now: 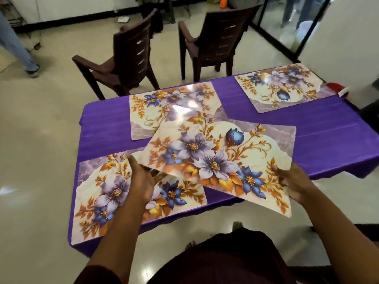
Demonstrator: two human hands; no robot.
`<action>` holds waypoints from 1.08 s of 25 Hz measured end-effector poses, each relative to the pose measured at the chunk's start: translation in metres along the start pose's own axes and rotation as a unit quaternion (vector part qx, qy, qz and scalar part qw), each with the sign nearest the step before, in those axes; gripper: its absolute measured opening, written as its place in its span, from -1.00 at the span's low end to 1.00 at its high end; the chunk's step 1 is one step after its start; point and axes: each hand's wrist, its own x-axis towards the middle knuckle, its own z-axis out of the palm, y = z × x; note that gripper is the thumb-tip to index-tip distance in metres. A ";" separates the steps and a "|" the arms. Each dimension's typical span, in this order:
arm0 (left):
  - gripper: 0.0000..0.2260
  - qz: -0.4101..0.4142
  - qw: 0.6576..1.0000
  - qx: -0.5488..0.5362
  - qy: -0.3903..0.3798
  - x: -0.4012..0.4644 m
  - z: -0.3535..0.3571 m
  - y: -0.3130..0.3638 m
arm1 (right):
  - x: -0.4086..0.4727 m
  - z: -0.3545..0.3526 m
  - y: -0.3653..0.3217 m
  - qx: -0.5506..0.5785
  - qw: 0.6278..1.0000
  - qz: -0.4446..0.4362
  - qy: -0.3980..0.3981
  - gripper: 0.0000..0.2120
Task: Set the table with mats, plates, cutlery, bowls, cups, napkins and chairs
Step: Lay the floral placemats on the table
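I hold the fourth floral placemat (221, 158) by its two short edges, left hand (141, 179) and right hand (295, 183) fingers clamped on it, tilted above the table (307, 128); best to level it, then lay it square in the near right place

Indoor dining area: a counter (307, 124) under purple cloth carries floral mats (170, 107), two brown plastic chairs (127, 58) stand on pale glossy flooring (41, 119) (glass partition (287, 23) at rear).
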 end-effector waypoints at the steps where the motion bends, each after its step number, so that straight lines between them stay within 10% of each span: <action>1: -0.33 -0.016 1.000 -0.006 -0.011 0.005 0.006 0.004 | 0.001 -0.013 -0.001 -0.004 1.000 0.013 -0.005 -0.60; 10: -0.85 -0.067 0.956 0.259 -0.120 0.027 0.137 -0.052 | 0.033 -0.153 -0.060 -0.104 0.994 0.033 -0.016 -0.70; 27: -0.66 0.012 0.916 0.392 -0.081 0.033 0.280 -0.194 | 0.177 -0.299 -0.128 -0.357 0.924 -0.060 0.123 -0.77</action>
